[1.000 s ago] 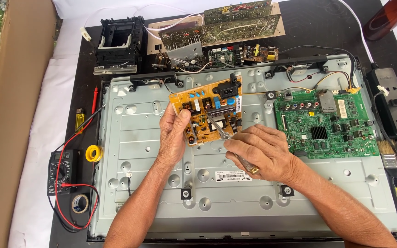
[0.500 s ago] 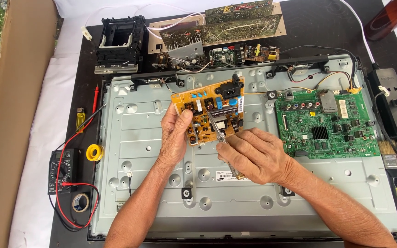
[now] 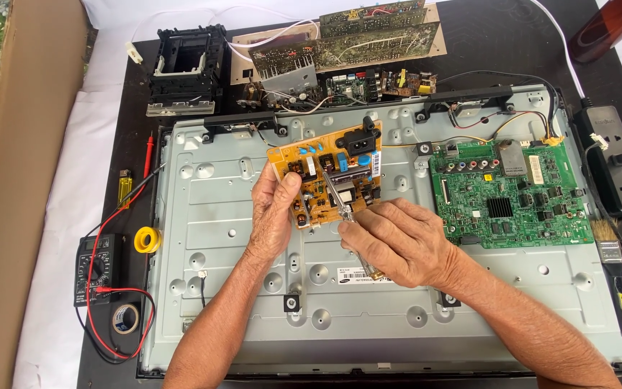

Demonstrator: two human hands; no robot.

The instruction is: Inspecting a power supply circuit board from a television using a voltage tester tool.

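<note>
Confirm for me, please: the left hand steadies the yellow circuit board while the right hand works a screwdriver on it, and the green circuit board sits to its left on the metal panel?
Not quite. In the head view the green circuit board sits to the right of the yellow circuit board, not left. The left hand does steady it, and the right hand holds the screwdriver on the metal panel.

Both forearms are bare all the way to the bottom edge of the shot, no sleeves, watch or gloves showing. The left hand (image 3: 273,216) looks weathered, veiny and wrinkled at the knuckles. Same deal for the right hand (image 3: 401,241), with short plain nails and creased fingers.
</note>
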